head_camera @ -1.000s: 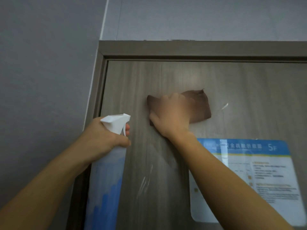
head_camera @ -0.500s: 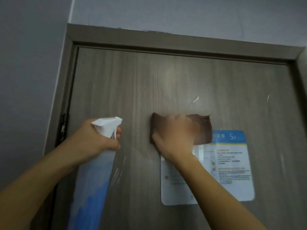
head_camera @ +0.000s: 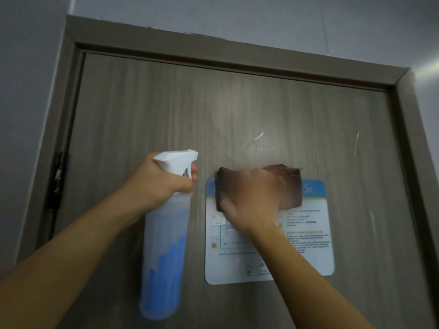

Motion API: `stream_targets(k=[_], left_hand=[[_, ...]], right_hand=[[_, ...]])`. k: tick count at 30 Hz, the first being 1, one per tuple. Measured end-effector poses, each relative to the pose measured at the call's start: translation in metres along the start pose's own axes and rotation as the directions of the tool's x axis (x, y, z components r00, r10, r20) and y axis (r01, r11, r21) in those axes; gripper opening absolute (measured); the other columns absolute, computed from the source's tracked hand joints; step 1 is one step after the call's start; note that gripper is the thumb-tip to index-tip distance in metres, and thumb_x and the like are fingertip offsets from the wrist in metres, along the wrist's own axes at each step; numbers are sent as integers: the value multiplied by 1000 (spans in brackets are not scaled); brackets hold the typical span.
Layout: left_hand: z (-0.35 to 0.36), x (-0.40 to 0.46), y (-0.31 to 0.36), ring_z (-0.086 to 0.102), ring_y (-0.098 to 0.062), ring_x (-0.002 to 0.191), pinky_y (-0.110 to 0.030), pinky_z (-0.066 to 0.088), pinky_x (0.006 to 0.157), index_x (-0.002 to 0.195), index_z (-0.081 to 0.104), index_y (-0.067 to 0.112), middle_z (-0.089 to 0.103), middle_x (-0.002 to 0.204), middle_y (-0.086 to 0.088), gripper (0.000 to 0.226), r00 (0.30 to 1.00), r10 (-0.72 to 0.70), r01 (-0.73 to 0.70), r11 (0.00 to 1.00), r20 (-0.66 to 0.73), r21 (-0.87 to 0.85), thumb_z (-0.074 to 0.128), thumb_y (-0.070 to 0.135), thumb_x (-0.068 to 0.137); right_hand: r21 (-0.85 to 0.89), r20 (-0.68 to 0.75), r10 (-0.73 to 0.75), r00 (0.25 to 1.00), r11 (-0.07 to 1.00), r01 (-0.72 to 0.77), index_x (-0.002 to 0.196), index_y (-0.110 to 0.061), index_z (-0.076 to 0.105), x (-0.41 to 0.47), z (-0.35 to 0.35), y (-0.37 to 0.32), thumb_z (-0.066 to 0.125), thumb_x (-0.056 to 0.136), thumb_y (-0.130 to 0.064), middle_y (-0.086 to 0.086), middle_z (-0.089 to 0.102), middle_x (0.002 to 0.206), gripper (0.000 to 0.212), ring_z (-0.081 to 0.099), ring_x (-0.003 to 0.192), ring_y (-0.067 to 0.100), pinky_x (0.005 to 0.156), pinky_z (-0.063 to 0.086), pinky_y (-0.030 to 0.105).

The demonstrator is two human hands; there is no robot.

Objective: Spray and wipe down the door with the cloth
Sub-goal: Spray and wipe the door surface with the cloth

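Head view: one grey-brown wood-grain door (head_camera: 147, 115) fills the frame, set in one matching door frame (head_camera: 213, 49) against a pale grey wall (head_camera: 261, 17). One white notice with a blue header band (head_camera: 306, 245) is stuck to the door, and one dark hinge (head_camera: 58, 176) shows at the left edge. There is one translucent spray bottle with a white trigger head and blue markings (head_camera: 166, 236), and one brown cloth (head_camera: 289, 188). Two bare hands are up. The left hand (head_camera: 158, 181) grips the bottle's neck, fingers curled round it with one fingertip at the trigger, and the bottle hangs close in front of the door, left of the notice. The right hand (head_camera: 251, 198) lies blurred over the cloth, pressing it flat on the door across the notice's upper left corner; its fingers look spread, though the blur hides their exact lie.

Against half a second ago, the cloth and right hand sit lower on the door, now covering the notice's header where before they only touched its top edge. The left hand's hold on the bottle is unchanged.
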State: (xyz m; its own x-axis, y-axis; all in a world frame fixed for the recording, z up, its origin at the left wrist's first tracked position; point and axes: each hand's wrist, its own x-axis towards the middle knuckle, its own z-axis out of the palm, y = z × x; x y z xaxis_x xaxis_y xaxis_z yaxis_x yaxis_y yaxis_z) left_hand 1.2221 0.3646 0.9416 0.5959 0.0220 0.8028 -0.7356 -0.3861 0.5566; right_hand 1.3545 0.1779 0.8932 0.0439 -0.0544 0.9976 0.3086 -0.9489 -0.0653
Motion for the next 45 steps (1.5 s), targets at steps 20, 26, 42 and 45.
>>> stream_targets(k=[20, 26, 42, 45], left_hand=[[49, 34, 14, 69, -11, 70, -20, 54, 57, 71, 65, 9, 66, 74, -4, 25, 999, -19, 19, 1000, 31, -5, 70, -16, 71], [52, 34, 25, 74, -27, 72, -23, 54, 59, 69, 61, 7, 63, 68, -6, 17, 996, 16, -19, 999, 86, 40, 72, -5, 66], [43, 47, 29, 69, -9, 69, -24, 58, 55, 95, 68, -6, 68, 83, -10, 28, 999, -49, 49, 995, 9, -89, 67, -20, 71], [40, 52, 29, 70, -12, 71, -23, 56, 55, 98, 68, -6, 70, 87, -10, 30, 999, -52, 52, 994, -5, -93, 68, -19, 71]], right_hand=[[43, -109, -39, 993, 998, 44, 104, -17, 61, 4, 9, 28, 51, 71, -74, 8, 54, 105, 66, 50, 101, 31, 101, 31, 62], [56, -101, -42, 994, 997, 48, 104, -19, 61, 1, 9, 28, 53, 72, -72, 7, 54, 106, 62, 50, 102, 30, 102, 29, 61], [-58, 37, -58, 998, 997, 60, 123, -20, 48, 107, 2, 22, 36, 84, -74, 12, 44, 124, 67, 39, 117, 34, 104, 22, 65], [-31, 29, -59, 998, 998, 60, 129, -20, 43, 145, 2, 22, 37, 84, -75, 12, 40, 129, 71, 36, 121, 34, 107, 20, 63]])
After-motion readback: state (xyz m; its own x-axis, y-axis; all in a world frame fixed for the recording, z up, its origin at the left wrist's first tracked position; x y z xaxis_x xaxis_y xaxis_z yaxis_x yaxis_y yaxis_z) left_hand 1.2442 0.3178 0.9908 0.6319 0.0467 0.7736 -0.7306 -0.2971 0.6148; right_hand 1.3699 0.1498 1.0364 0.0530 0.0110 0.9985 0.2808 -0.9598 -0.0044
